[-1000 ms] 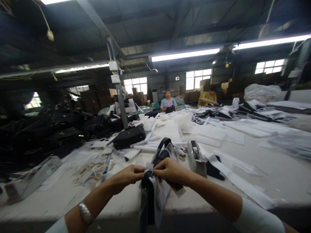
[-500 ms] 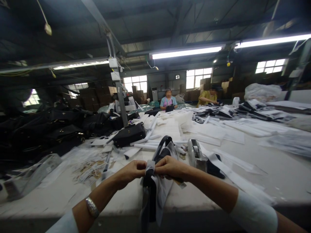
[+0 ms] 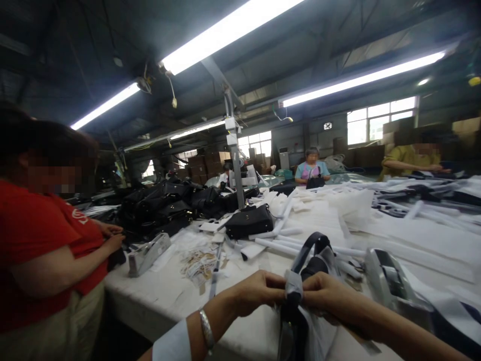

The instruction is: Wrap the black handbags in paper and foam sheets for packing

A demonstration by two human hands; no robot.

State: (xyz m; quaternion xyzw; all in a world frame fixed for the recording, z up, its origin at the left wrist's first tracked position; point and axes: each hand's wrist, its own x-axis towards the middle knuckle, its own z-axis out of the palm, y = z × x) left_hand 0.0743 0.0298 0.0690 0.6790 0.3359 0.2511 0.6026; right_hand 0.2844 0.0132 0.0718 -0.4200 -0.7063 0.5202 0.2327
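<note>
1. At far left I have a co-worker in a red top (image 3: 48,245) beside the table (image 3: 158,286), both hands near a small dark item.
2. Next comes a heap of black bags (image 3: 169,203); nearer me sits a partly see-through object (image 3: 152,254) that I cannot identify.
3. Tags and strings (image 3: 199,263) lie loosely scattered on the tabletop.
4. A single black bag (image 3: 250,221) rests near the foot of the post (image 3: 236,175).
5. My left hand (image 3: 255,293), a silver bracelet (image 3: 206,328) at its wrist, has thumb and fingertips pinched together on the left side of a pale wrap (image 3: 293,282).
6. That wrap goes around a dark strap (image 3: 302,252), low in my view at the table's near edge; the strap arches up beyond it into a loop.
7. Well behind, across the table, I see a co-worker in a light blue top (image 3: 300,171).
8. My right hand (image 3: 334,301) is also in a closed pinch, gripping the wrap's right side.
9. Just beyond that hand, to its right, stands a tape dispenser (image 3: 391,281).
10. In the right background a co-worker in a yellow top (image 3: 402,158) bends forward.
</note>
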